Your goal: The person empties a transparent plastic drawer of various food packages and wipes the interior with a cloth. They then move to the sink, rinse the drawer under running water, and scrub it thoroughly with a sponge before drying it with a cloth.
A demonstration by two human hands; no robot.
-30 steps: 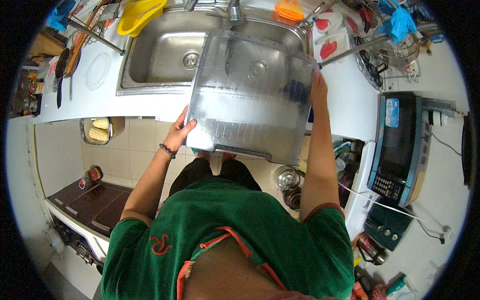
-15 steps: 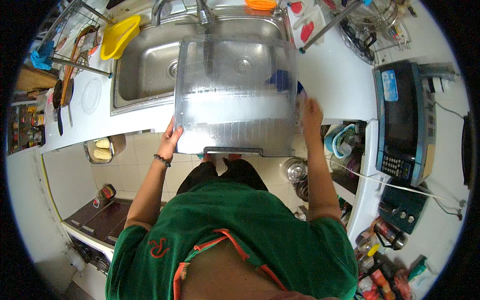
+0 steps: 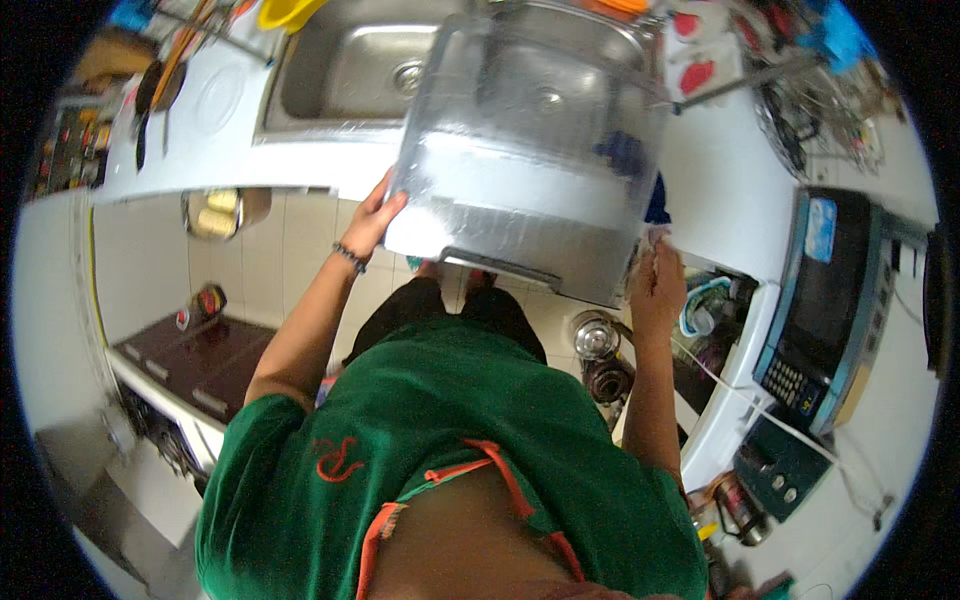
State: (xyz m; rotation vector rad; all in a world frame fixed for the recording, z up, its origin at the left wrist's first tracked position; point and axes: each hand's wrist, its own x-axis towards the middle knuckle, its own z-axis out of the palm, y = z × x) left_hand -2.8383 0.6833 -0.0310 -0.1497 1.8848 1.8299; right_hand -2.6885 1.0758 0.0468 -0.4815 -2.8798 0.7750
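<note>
A large clear plastic bin [image 3: 520, 185], like a fridge drawer, is tilted in front of me over the sink's near edge. My left hand [image 3: 378, 212] grips its lower left side, thumb on top. Close against the bin's right edge is my right hand [image 3: 657, 280], its fingers curled and slightly blurred. A dark blue cloth [image 3: 656, 203] comes down to this hand and seems to be held in it. More of the blue shows through the clear wall. Water drops and streaks mark the plastic.
Behind the bin lies a double steel sink [image 3: 385, 60]. A yellow basin [image 3: 288, 12] sits at its far left. To the right stand a microwave [image 3: 820, 300] and a wire rack. Corn cobs lie in a container [image 3: 222, 214] below the counter. Steel pots [image 3: 597, 337] stand at lower right.
The view has swung, so the sink and bin appear farther right and higher. The bin looks more tilted, its right side lower. My right hand has slid nearer to me along its edge.
</note>
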